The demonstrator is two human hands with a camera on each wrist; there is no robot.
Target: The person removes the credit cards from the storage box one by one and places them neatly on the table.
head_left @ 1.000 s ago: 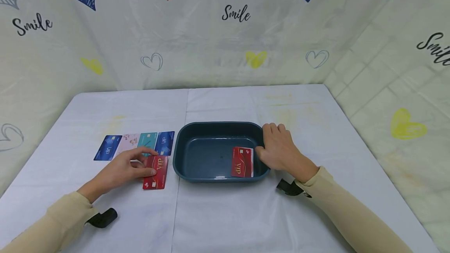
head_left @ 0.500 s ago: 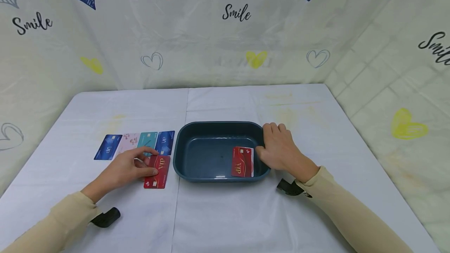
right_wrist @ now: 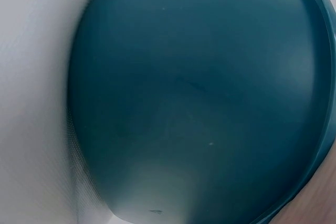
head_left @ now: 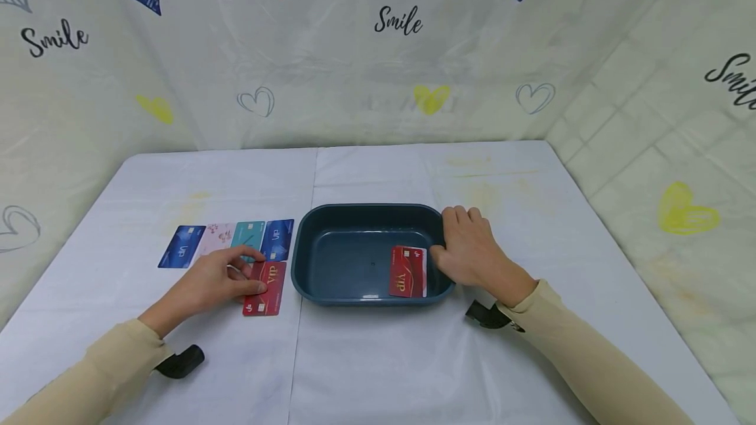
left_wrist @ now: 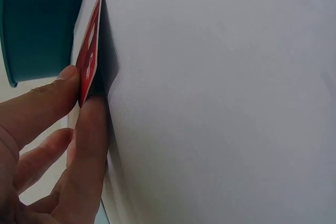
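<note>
My left hand (head_left: 215, 281) pinches a red VIP card (head_left: 273, 297) between thumb and finger, left of a dark teal tray (head_left: 342, 261). In the left wrist view that card (left_wrist: 90, 56) is tilted, one edge off the white cloth. On the tray's right end, my right hand (head_left: 472, 251) grips the rim, its thumb inside. Another red VIP card (head_left: 406, 272) lies in the tray's right part, with a white edge showing beside it. The right wrist view is filled mostly by the tray's outer wall (right_wrist: 199, 87).
Above the left hand, several cards lie in a row: a blue one (head_left: 183, 248), a pink one (head_left: 216, 235), a teal one (head_left: 248, 233) and another blue one (head_left: 277, 240). A white cloth (head_left: 378, 366) covers the table. Printed curtains (head_left: 331, 51) hang behind it.
My left hand and the red card it pinches have shifted slightly to the right. The right hand and the tray keep their places.
</note>
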